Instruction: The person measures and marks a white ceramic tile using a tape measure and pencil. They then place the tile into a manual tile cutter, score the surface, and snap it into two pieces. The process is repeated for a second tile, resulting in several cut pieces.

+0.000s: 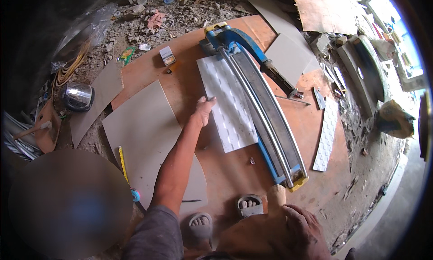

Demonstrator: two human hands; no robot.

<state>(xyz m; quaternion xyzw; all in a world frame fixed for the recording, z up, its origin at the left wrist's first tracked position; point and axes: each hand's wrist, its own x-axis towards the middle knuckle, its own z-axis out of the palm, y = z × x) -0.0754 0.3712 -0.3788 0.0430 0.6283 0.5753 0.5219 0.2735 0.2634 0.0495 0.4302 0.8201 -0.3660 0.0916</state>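
My left hand (205, 110) grips the left long edge of a white patterned tile (228, 104), its thumb on top. The tile lies along the left side of a blue manual tile cutter (260, 111) with twin steel rails and yellow ends. At the cutter's far end, a blue arm with a dark handle (277, 77) leans to the right. My right hand (304, 228) rests low by my bent leg, its fingers laid loosely forward and no tool visible in it. A tan rounded shape (276, 199) beside its fingers is unclear to me.
Large grey boards (144, 125) lie left, with a yellow tape measure (122, 163) and a thin dark stick (191, 200). A small box (167, 56) sits farther off. At right lies a narrow tile strip (325, 136). Rubble (131, 30) covers the back; a blurred round shape (70, 203) fills lower left.
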